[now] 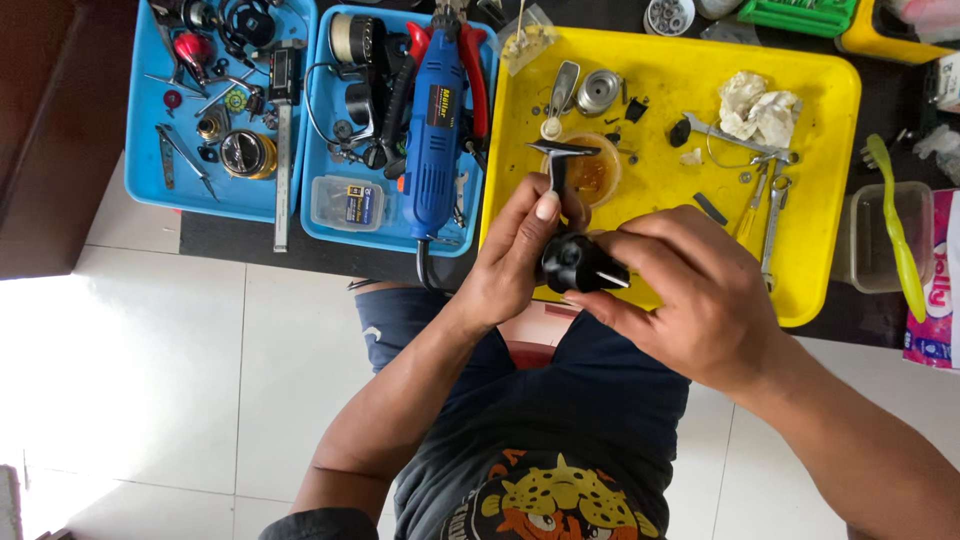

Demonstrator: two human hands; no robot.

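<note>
Both hands pinch black reel body (pixel 578 262) over lap: left hand (pixel 515 265) around its stem, right hand (pixel 690 295) on the side. Beyond, yellow tray (pixel 830 200) holds loose screws (pixel 745 177). Risk: slip drops part floorward.

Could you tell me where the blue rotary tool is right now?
The blue rotary tool lies in the right-hand blue tray, just left of the yellow tray.

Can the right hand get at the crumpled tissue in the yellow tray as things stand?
Probably not straight away: the right hand is gripping the black reel body together with the left hand. The crumpled tissue itself lies uncovered in the yellow tray, nothing stacked on it.
</note>
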